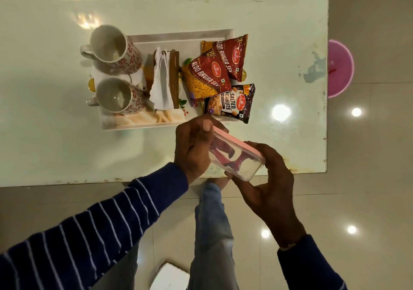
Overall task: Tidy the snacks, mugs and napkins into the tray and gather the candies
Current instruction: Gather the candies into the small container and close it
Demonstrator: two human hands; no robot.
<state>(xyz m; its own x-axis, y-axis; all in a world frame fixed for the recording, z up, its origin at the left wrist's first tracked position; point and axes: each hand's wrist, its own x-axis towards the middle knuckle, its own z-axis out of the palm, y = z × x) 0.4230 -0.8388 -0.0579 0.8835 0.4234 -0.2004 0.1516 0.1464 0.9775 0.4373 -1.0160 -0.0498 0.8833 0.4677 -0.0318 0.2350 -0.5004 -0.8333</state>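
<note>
Head view, looking straight down. Both hands hold a clear plastic box (234, 160) with a pink lid (237, 143), lower centre of the frame, above the near edge of the counter (55, 151). Left hand (194, 146): fingers curled round the box's left end, thumb on the lid. Right hand (270, 178): fingers wrapped round the right end and underside. Red-wrapped candies (225, 155) visible through the box wall; count not readable.

White tray (178, 36) sits centre frame on the counter. Inside it, left: two floral mugs, one upper (111, 46), one lower (118, 95), both upright. Middle: brown napkin holder (174, 75) with white napkins (161, 82). Right: two Aloo Bhujia packets, one upper (232, 55), one lower (205, 77), overlapping; a salted peanuts packet (232, 104) below them, lying over the tray's right edge.

Pink round object (339, 68) at right edge of frame, beyond the counter, on the floor.
</note>
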